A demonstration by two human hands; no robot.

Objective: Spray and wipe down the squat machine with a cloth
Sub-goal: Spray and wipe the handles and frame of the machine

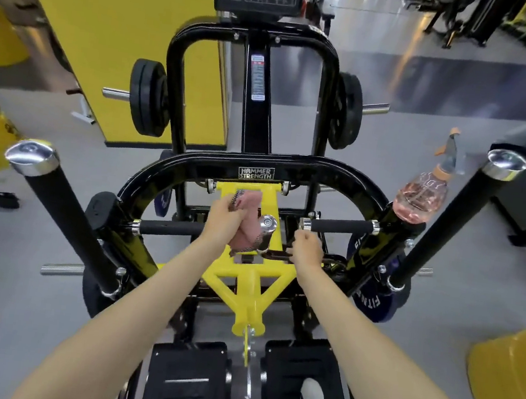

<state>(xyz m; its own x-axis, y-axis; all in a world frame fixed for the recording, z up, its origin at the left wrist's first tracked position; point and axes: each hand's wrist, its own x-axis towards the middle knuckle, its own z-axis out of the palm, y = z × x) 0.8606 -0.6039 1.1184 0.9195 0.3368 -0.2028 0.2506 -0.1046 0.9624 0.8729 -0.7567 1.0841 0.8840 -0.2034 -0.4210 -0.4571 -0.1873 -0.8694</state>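
Currently, the squat machine (308, 168) is seen from above; its black arched frame crosses the centre of view and carries a "HAMMER STRENGTH" label.

- The cloth (244, 230), pink with a checkered edge, is grasped in the left hand (224, 219), fingers curled round it. It is held against the yellow bracket (245, 276) at the middle of the machine, just beside a chrome-capped stub handle (266, 231) at 3 o'clock of the cloth.
- The right hand (307, 249) is clenched, at 3 o'clock of the stub handle. A dark metal piece runs under the knuckles. Whether it is actually gripped cannot be told.
- The spray bottle (421, 195) is set upright on the machine's right-side upright, at 2 o'clock from the right hand and well apart from both hands. Pink liquid is visible inside, and the trigger head is orange.
- Two foam grips are noted: one (168, 227) at 9 o'clock of the left hand, one (341, 227) at 1 o'clock of the right hand.
- Weight plates (148, 97) are loaded on the far horns, at 11 and 1 o'clock.
- Black foot plates (187, 375) lie at 6 o'clock, and a light shoe (311, 391) is placed on the right one.
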